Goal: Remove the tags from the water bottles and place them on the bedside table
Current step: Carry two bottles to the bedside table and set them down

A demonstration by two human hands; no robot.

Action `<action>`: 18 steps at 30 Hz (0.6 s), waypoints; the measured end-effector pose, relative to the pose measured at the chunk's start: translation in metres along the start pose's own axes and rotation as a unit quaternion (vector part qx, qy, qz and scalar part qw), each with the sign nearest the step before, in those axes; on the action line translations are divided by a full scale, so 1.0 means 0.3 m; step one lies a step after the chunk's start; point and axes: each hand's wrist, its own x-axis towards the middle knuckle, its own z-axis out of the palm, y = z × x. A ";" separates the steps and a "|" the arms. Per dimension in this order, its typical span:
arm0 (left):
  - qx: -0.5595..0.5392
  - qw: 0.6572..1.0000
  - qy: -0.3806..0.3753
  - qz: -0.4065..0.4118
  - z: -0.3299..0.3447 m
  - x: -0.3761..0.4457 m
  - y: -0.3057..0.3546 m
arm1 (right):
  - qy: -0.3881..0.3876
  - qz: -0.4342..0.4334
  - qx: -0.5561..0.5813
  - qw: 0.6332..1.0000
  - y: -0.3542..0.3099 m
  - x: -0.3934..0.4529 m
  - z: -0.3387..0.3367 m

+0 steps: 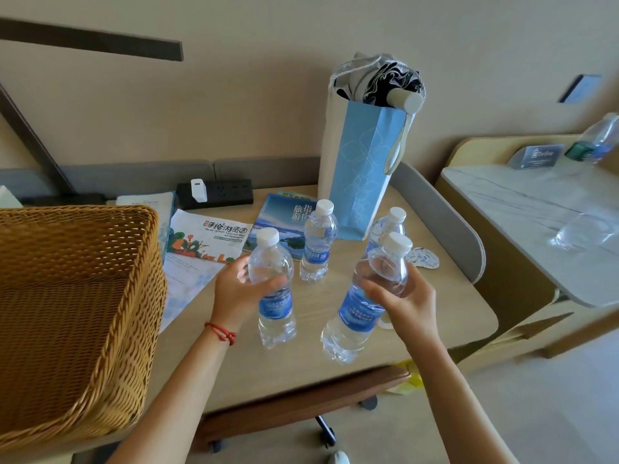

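My left hand (239,289) grips a clear water bottle (273,289) with a white cap and blue label, held above the wooden desk (301,370). My right hand (407,304) grips a second, tilted bottle (365,296) of the same kind. Two more bottles stand on the desk behind them, one in the middle (318,242) and one further right (388,226). A white paper tag (423,259) lies flat on the desk beside the right bottle. The bedside table (522,209) with a pale marbled top stands to the right.
A wicker basket (73,309) fills the left foreground. A tall blue gift bag (361,162) stands at the back of the desk, with leaflets (207,236) and a black power strip (214,192) to its left. Another bottle (599,139) and a sign (536,155) sit on the bedside table.
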 end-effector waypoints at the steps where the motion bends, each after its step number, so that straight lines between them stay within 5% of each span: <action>1: -0.019 1.000 -0.008 -0.005 0.004 0.001 0.019 | 0.006 -0.003 0.011 1.000 -0.023 -0.006 -0.007; 18: -0.185 0.940 -0.274 -0.083 0.458 -0.193 0.246 | 0.190 0.012 0.037 0.981 -0.134 -0.283 -0.426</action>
